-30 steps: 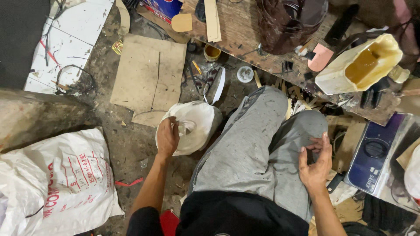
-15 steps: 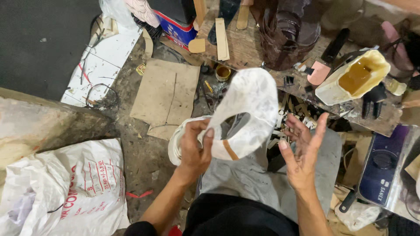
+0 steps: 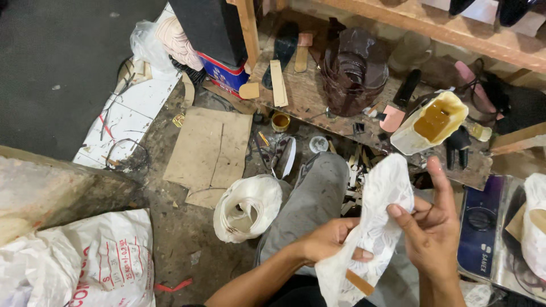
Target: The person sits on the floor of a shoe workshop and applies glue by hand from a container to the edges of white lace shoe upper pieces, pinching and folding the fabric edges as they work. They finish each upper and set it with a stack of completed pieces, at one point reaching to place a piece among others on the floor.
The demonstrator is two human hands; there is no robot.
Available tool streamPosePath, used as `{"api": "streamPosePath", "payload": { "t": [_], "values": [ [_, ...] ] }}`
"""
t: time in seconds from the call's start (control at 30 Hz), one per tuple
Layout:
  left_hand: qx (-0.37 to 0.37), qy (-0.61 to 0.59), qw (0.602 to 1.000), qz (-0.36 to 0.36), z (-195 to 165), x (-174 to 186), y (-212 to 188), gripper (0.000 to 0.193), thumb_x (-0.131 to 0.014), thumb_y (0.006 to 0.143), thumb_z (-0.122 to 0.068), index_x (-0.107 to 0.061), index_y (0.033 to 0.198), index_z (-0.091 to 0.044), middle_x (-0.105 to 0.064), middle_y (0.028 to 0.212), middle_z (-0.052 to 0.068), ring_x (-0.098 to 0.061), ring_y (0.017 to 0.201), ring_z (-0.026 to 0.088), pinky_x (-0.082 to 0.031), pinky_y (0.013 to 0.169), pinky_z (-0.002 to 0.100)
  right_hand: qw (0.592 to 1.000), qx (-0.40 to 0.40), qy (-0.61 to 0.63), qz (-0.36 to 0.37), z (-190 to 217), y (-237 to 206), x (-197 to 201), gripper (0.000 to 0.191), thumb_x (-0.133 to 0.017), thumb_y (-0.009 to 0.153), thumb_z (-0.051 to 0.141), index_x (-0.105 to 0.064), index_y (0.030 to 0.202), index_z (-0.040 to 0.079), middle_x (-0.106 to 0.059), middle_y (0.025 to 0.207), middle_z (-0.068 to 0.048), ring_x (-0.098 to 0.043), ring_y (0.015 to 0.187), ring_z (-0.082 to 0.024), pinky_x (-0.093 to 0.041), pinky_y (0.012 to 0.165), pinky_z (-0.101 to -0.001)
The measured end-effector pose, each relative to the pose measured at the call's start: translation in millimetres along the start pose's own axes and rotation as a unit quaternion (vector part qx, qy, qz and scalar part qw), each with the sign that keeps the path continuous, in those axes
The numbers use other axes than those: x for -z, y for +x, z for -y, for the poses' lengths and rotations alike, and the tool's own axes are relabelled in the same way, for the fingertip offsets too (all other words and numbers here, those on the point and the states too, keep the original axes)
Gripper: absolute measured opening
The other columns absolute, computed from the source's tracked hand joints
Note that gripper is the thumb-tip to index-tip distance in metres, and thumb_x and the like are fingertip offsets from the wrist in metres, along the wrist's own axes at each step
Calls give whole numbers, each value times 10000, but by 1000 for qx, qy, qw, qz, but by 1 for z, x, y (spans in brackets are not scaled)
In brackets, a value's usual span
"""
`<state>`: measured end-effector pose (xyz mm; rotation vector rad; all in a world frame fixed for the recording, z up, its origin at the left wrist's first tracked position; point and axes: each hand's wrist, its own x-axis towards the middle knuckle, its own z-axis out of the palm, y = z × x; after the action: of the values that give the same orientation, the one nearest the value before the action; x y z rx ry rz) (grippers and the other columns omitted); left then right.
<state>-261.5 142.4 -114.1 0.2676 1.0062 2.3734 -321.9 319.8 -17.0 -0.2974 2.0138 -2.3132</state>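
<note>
Lying on the dirt floor at the left is a white woven sack (image 3: 85, 267), with a white plastic bag (image 3: 248, 206) beside the grey-trousered knee (image 3: 313, 196). The left hand (image 3: 327, 241) is pinching a white shoe-shaped sole piece (image 3: 372, 227) above the lap, while the right hand (image 3: 432, 227) is gripping its other edge.

head view: the one camera, worn on your head | faces steeply down over your lap to the floor (image 3: 187, 233) | close on your hands, workbench (image 3: 318, 96) edge farther off at top | no second view
</note>
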Motion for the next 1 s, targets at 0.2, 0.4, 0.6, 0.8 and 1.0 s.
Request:
{"api": "streamPosePath", "payload": {
  "t": [0.2,0.4,0.6,0.8,1.0],
  "values": [
    [20,107,989,-101,-13,26,-13,437,-681,959,-72,-547,1360,42,-691,1228,96,-654,1073,170,-546,977,357,958,142,-244,-55,2,74,43,672,-587,1136,175,-257,1708,49,-697,1194,-163,-620,959,-168,-503,935,-317],
    [-3,251,938,-240,-36,35,-41,478,-537,1036,-246,-507,1421,36,-666,1290,98,-593,1195,176,-457,1051,326,725,177,-665,-26,-15,128,68,612,-751,898,480,-683,1318,40,-570,1214,-194,-463,1148,-375,-396,984,-474],
    [-48,219,940,-255,-51,19,-31,477,-554,1047,-162,-413,1457,37,-575,1400,49,-512,1303,129,-400,1089,303,676,188,-712,33,-36,161,70,578,-648,882,658,-827,1065,141,-582,1169,-198,-438,1097,-360,-292,920,-492],
    [-77,166,967,-175,-73,9,-25,358,-533,1055,-93,-561,1378,59,-695,1194,80,-628,1086,136,-501,975,298,667,176,-724,22,-20,153,79,536,-587,1011,599,-829,1020,120,-642,1088,-137,-477,1113,-322,-292,980,-498],
    [-69,103,982,-142,-87,2,-12,349,-526,1062,-63,-540,1390,56,-690,1169,62,-637,1032,108,-515,920,281,902,199,-378,60,23,79,51,552,-413,1096,469,-749,931,64,-653,1000,-102,-560,1066,-277,-370,1022,-437]
  ]
}}
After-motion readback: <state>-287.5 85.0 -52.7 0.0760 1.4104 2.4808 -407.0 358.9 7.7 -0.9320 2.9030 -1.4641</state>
